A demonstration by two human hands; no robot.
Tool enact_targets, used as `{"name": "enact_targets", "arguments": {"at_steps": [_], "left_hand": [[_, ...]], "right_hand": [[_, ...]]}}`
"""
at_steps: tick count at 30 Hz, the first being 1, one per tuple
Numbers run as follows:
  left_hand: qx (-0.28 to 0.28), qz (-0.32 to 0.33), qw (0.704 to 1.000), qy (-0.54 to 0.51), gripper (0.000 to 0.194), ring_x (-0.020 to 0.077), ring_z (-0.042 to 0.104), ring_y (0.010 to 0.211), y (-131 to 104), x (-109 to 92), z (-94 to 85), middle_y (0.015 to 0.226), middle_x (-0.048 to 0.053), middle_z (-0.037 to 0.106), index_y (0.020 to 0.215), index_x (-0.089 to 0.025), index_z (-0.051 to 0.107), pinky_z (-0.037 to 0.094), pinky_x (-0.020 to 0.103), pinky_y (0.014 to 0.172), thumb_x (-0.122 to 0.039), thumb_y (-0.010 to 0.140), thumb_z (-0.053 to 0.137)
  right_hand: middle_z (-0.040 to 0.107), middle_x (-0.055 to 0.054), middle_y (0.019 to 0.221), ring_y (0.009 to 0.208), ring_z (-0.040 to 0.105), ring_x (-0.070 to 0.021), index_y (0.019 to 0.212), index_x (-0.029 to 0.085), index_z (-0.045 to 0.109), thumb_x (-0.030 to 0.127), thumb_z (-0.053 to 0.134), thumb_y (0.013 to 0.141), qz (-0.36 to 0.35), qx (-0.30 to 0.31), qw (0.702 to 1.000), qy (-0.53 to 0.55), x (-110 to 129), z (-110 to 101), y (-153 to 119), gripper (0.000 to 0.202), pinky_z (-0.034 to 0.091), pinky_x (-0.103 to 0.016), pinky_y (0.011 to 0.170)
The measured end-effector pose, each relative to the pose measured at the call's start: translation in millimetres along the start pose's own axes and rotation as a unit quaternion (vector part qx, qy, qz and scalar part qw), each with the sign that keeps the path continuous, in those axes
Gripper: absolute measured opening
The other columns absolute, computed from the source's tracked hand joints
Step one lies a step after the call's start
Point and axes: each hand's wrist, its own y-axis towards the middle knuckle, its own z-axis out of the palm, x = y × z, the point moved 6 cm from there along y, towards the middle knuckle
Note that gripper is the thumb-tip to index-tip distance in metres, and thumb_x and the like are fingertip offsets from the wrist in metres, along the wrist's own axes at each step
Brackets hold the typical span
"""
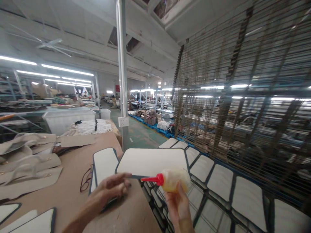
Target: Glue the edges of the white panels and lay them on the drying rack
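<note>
My right hand (178,202) holds a translucent squeeze bottle (177,180) with a red nozzle, tilted sideways so that the nozzle points left. Beyond the bottle lies a cream panel with dark edges (153,160), reaching past the table's edge. My left hand (116,187) is at the near left of this panel, palm side partly turned away, fingers apart and pointing right, with nothing in it. Another cream panel (104,163) lies behind my left hand on the brown table (75,161).
Glasses (85,179) and beige bag pieces (31,161) lie on the table. Dark-edged panels (221,181) stand in rows on a rack at the right, beside a wire mesh. A metal post (122,64) rises ahead. People sit far back left.
</note>
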Motion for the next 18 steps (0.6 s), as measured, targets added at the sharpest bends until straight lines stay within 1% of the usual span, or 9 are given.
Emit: {"name": "enact_targets", "arguments": {"at_steps": [2,4,5,7,9,11,14,16,18], "left_hand": [[-0.008,0.064,0.985,0.158,0.044,0.0171,0.063,0.074,22,-47,-0.7,0.095,0.008,0.069,0.116,-0.018,0.064,0.046,0.026,0.065,-0.039,0.077,0.067],[0.008,0.109,0.939,0.326,0.043,0.0222,0.063,0.085,54,-78,14.8,0.103,0.012,0.069,0.114,-0.014,0.064,0.049,0.032,0.075,-0.038,0.078,0.062],[0.011,0.139,0.904,0.405,0.042,0.025,0.062,0.096,71,-87,25.4,0.112,0.014,0.066,0.115,-0.014,0.064,0.047,0.035,0.083,-0.036,0.079,0.06],[0.023,0.158,0.83,0.534,0.047,0.0305,0.051,0.12,104,-89,46.0,0.133,0.018,0.055,0.122,-0.014,0.06,0.037,0.042,0.1,-0.03,0.078,0.058],[0.06,0.127,0.789,0.599,0.049,0.0318,0.047,0.125,132,-76,61.3,0.136,0.018,0.052,0.125,-0.014,0.056,0.034,0.043,0.102,-0.031,0.079,0.055],[0.137,0.101,0.785,0.596,0.045,0.029,0.055,0.114,149,-61,74.3,0.123,0.014,0.062,0.119,-0.014,0.06,0.04,0.037,0.094,-0.036,0.081,0.051],[0.24,0.12,0.801,0.536,0.036,0.0213,0.06,0.085,160,-55,90.0,0.087,0.004,0.07,0.093,-0.014,0.067,0.044,0.025,0.072,-0.043,0.078,0.053],[0.261,0.137,0.817,0.496,0.035,0.0186,0.058,0.075,166,-57,94.5,0.075,0.0,0.067,0.083,-0.014,0.067,0.041,0.022,0.064,-0.046,0.075,0.057],[0.271,0.144,0.833,0.461,0.037,0.0188,0.058,0.075,171,-58,96.2,0.076,0.001,0.067,0.086,-0.013,0.068,0.041,0.022,0.064,-0.047,0.075,0.058]], "right_hand": [[0.075,0.0,0.08,0.079,0.07,-0.0191,0.081,0.022,0.073,0.033,0.092,0.044,0.023,0.002,1.0,0.005,-10,3,-6,0.043,0.058,-0.028,0.077],[0.074,0.001,0.078,0.077,0.07,-0.0185,0.08,0.023,0.073,0.026,0.093,0.04,0.039,0.002,0.999,0.012,-19,4,-12,0.045,0.058,-0.027,0.076],[0.074,0.001,0.077,0.076,0.07,-0.0183,0.079,0.023,0.073,0.024,0.093,0.039,0.047,0.002,0.999,0.015,-23,3,-14,0.045,0.058,-0.027,0.075],[0.074,0.0,0.077,0.077,0.071,-0.0187,0.079,0.022,0.073,0.026,0.093,0.042,0.064,0.003,0.998,0.023,-28,-1,-18,0.042,0.058,-0.027,0.075],[0.075,-0.001,0.08,0.08,0.071,-0.0195,0.081,0.023,0.073,0.028,0.092,0.045,0.072,0.007,0.997,0.034,-29,-8,-19,0.041,0.058,-0.029,0.076],[0.075,-0.001,0.08,0.081,0.071,-0.0193,0.081,0.024,0.074,0.027,0.092,0.047,0.072,0.016,0.996,0.045,-27,-13,-17,0.039,0.058,-0.029,0.076],[0.075,-0.001,0.083,0.083,0.07,-0.0189,0.082,0.024,0.074,0.025,0.091,0.049,0.045,0.022,0.998,0.047,-18,-19,-13,0.038,0.056,-0.03,0.08],[0.075,-0.003,0.086,0.084,0.07,-0.0193,0.085,0.023,0.074,0.027,0.091,0.05,0.022,0.009,0.999,0.04,-10,-24,-14,0.039,0.056,-0.031,0.082],[0.075,-0.005,0.086,0.084,0.07,-0.0204,0.085,0.022,0.074,0.03,0.091,0.05,0.021,-0.003,0.999,0.031,0,-33,-17,0.04,0.056,-0.032,0.082]]}}
